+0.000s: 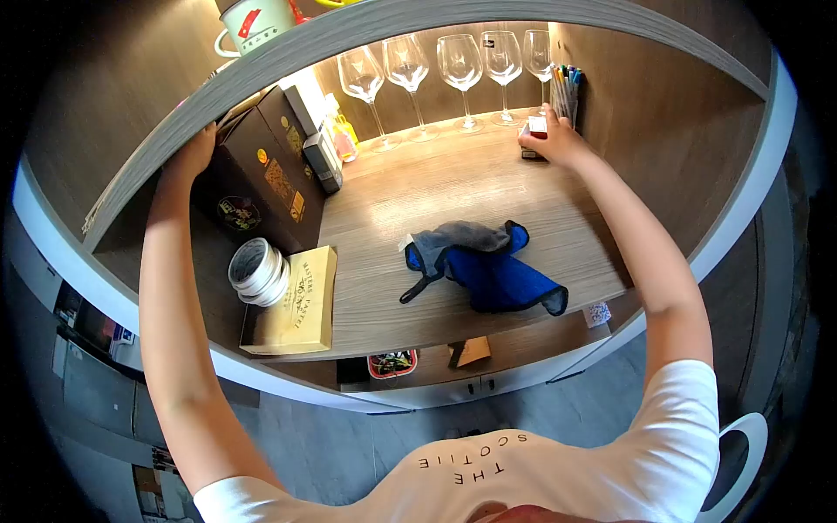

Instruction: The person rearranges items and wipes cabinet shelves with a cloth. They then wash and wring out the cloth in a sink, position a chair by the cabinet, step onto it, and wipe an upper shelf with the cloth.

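Note:
My right hand [558,139] is closed round a small dark box with a white top [537,127], at the right back of the wooden shelf [375,209], just in front of a holder of pens [567,91]. My left hand [193,150] reaches up at the left, beside a large dark brown box [261,174] and against the curved upper shelf edge; its fingers are mostly hidden. A blue and grey cloth [493,270] lies crumpled on the middle of the shelf.
Several wine glasses [459,65] stand along the back. At left are a yellowish box [305,305], stacked white round containers [257,270], a small grey box [323,161] and bottles [340,131]. A lower shelf holds a red basket [392,363]. A mug [255,24] stands above.

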`<action>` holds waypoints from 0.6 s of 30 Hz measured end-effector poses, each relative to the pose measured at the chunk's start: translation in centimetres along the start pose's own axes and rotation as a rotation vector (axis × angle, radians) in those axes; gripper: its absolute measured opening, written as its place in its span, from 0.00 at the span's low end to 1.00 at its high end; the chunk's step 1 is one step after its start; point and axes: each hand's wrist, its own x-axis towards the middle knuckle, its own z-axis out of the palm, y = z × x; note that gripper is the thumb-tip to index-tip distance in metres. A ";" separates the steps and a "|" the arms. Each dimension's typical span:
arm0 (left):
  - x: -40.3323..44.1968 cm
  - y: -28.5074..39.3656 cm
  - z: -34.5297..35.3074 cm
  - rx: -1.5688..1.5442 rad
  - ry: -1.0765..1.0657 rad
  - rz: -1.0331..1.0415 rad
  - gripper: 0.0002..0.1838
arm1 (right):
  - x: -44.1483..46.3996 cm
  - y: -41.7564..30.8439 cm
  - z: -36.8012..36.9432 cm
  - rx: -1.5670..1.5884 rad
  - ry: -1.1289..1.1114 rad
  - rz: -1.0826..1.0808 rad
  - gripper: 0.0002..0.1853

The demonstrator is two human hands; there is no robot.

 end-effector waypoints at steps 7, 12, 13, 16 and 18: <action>-2.8 -0.4 -1.4 -0.082 0.150 0.177 0.14 | 7.5 -0.6 7.5 -0.254 0.009 0.192 0.39; -5.6 3.6 -6.6 -0.204 0.050 0.063 0.16 | 4.2 -3.3 6.3 -0.225 -0.058 -0.002 0.42; -6.1 3.7 -6.6 -0.180 0.137 0.142 0.15 | 3.1 -4.4 5.7 -0.221 -0.088 -0.066 0.42; -5.6 4.0 -4.6 -0.365 0.211 0.105 0.17 | 2.7 -5.9 7.7 0.338 -0.098 -0.460 0.43; -4.7 3.5 -4.8 -0.415 0.145 0.145 0.17 | -2.0 -11.3 4.2 0.637 -0.339 -0.454 0.42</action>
